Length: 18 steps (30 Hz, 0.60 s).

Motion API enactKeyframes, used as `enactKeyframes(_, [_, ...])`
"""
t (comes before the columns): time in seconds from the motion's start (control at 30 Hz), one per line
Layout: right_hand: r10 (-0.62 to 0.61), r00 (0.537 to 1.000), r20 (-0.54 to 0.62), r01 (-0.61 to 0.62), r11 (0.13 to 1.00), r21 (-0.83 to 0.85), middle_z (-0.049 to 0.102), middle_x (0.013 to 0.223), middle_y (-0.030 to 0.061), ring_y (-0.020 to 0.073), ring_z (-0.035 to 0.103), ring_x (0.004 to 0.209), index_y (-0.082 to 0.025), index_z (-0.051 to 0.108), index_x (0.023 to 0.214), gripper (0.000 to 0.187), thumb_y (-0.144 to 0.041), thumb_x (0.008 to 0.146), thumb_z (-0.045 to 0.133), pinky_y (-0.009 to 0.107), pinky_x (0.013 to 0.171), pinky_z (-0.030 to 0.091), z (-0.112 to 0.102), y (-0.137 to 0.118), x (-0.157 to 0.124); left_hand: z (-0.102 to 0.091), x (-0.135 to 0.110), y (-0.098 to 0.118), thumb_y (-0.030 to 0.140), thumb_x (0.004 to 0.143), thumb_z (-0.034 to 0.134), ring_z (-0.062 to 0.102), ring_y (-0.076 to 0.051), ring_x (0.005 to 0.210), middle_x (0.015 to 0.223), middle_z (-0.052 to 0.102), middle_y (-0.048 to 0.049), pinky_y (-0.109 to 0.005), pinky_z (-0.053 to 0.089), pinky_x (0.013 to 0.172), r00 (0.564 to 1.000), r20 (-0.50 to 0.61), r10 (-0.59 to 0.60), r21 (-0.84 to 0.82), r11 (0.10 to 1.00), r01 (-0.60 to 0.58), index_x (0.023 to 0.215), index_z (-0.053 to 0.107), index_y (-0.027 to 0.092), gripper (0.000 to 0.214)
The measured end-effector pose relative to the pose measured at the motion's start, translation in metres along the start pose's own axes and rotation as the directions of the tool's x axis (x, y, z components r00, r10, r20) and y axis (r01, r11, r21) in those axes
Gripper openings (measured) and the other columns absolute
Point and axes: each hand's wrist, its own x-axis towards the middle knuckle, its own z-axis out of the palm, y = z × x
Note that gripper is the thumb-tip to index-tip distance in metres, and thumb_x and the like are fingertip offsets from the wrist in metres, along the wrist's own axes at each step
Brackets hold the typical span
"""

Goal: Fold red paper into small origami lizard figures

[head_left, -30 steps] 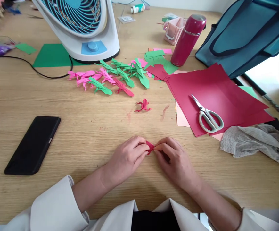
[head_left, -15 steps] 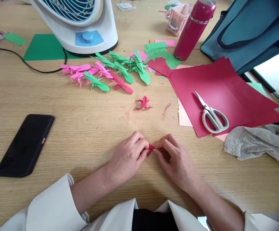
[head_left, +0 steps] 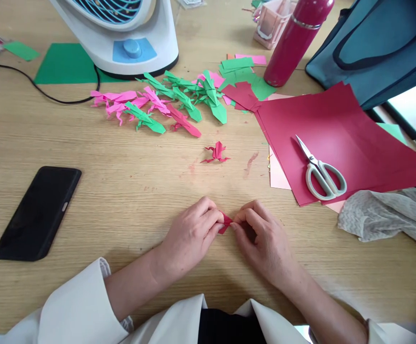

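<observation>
A small folded piece of red paper (head_left: 225, 222) is pinched between my two hands, low over the front of the table. My left hand (head_left: 195, 230) grips its left side, thumb and fingertips together, and hides part of it. The fingertips of my right hand (head_left: 261, 234) are closed on its right end. Just beyond my hands a small red folded paper figure (head_left: 217, 152) with thin bent legs rests on the wood. Farther back lies a cluster of green folded paper figures (head_left: 188, 102), mixed with pink paper figures (head_left: 122, 101) and a red one.
White-handled scissors (head_left: 324, 174) lie on large red paper sheets (head_left: 347, 129) at the right, beside a grey cloth (head_left: 383, 215). A black phone (head_left: 37, 215) is at the left. Behind stand a white fan (head_left: 136, 52), a red thermos (head_left: 297, 43), a pink basket (head_left: 270, 26) and a blue bag (head_left: 368, 52).
The view has shifted slightly, so the background sits a little differently. Both hands keep their pinch on the red paper; a bit more of it shows between the fingertips.
</observation>
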Motion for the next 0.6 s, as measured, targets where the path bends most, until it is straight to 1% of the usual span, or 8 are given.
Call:
enactKeyframes(0.1, [-0.003,1.000,-0.010,0.003,1.000,0.004,0.054,0.089,0.0040,0.0163,0.053,0.081,-0.018,0.054,0.083,0.011,-0.015,0.093,0.053,0.031,0.072,0.043,0.0004,-0.0006,0.0007,0.0005,0.0011,0.0013,0.010,0.094,0.046,0.054,-0.015,0.083,0.092,0.053,-0.0048,-0.030,0.047,0.076,1.000,0.003,-0.007,0.046,0.999,0.007,0.086,0.060,0.015,0.016])
enactKeyframes(0.23, [-0.012,0.999,-0.034,0.012,1.000,-0.011,0.053,0.092,0.0044,0.0155,0.054,0.084,-0.018,0.054,0.083,0.010,-0.013,0.091,0.054,0.029,0.073,0.044,0.0016,0.0001,0.0018,0.0001,0.0027,0.0024,0.010,0.092,0.048,0.055,-0.016,0.087,0.097,0.052,-0.0062,-0.030,0.049,0.079,1.000,-0.021,-0.015,0.049,0.999,0.016,0.085,0.058,0.015,0.014])
enactKeyframes(0.43, [-0.013,0.998,-0.060,0.010,0.999,-0.045,0.054,0.091,0.0040,0.0148,0.055,0.079,-0.019,0.054,0.081,0.012,-0.014,0.091,0.055,0.029,0.070,0.046,0.0028,0.0012,0.0018,0.0011,0.0038,0.0059,0.010,0.092,0.047,0.057,-0.016,0.090,0.098,0.053,-0.0066,-0.031,0.051,0.080,0.999,-0.039,0.010,0.114,0.993,-0.005,0.084,0.057,0.015,0.014])
enactKeyframes(0.6, [-0.008,0.997,-0.076,0.005,0.999,-0.045,0.054,0.092,0.0043,0.0141,0.056,0.078,-0.018,0.055,0.080,0.012,-0.014,0.092,0.055,0.028,0.069,0.047,0.0033,0.0017,0.0026,0.0027,0.0044,0.0077,0.010,0.092,0.044,0.058,-0.018,0.092,0.096,0.054,-0.0075,-0.032,0.052,0.080,0.999,-0.017,0.039,0.210,0.977,-0.035,0.085,0.056,0.015,0.015])
